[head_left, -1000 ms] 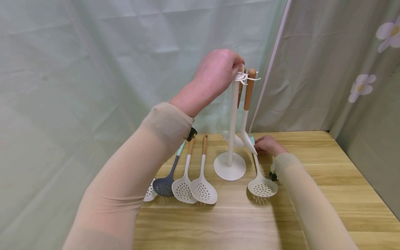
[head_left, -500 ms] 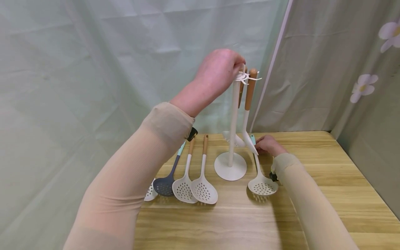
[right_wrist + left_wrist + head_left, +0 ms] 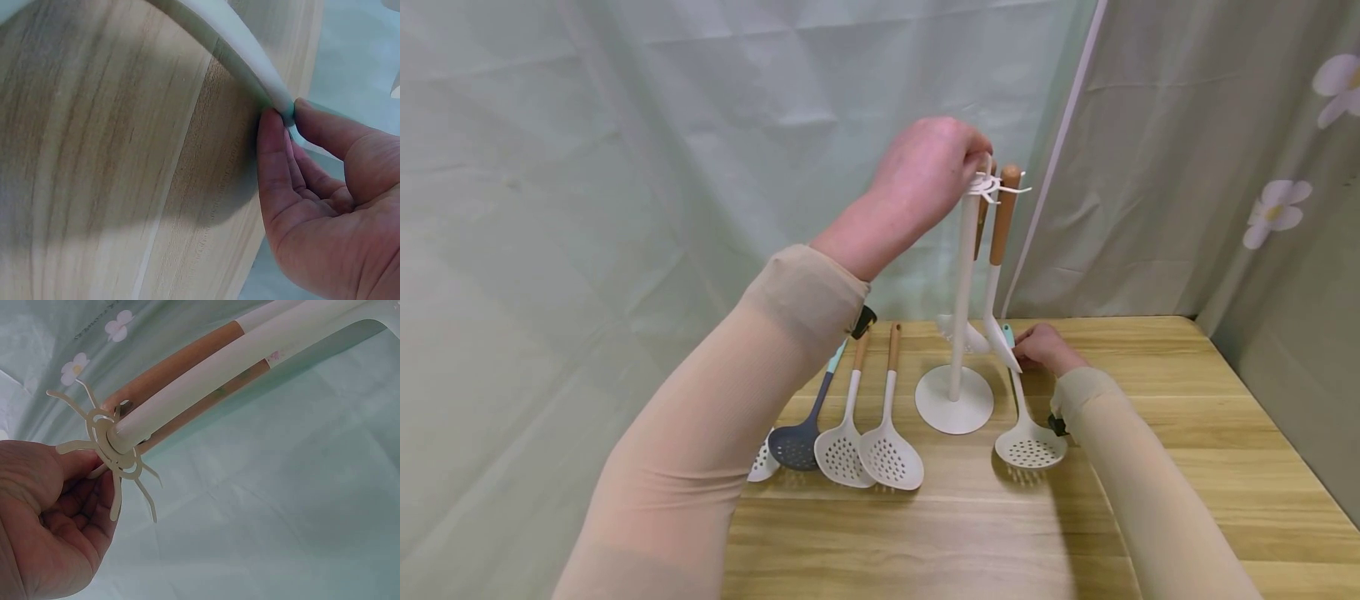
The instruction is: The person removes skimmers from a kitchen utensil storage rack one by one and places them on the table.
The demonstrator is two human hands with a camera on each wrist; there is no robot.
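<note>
Four skimmers lying in a row at the left of the bench (image 3: pixel 1150 367): one white, mostly hidden behind the sleeve (image 3: pixel 762 467), one dark grey (image 3: pixel 795 446), two white with wooden handles (image 3: pixel 838 454) (image 3: pixel 891 458). Left hand (image 3: pixel 925 171) raised, fingers curled and pinching the hook ring (image 3: pixel 115 447) atop the white stand (image 3: pixel 955 400). Two wooden-handled utensils (image 3: pixel 1002 217) hanging from those hooks. Right hand (image 3: pixel 1045 348) low beside the stand's base, thumb and fingertips (image 3: pixel 272 134) pinching the teal handle end of a white skimmer (image 3: pixel 1030 448) resting on the bench.
</note>
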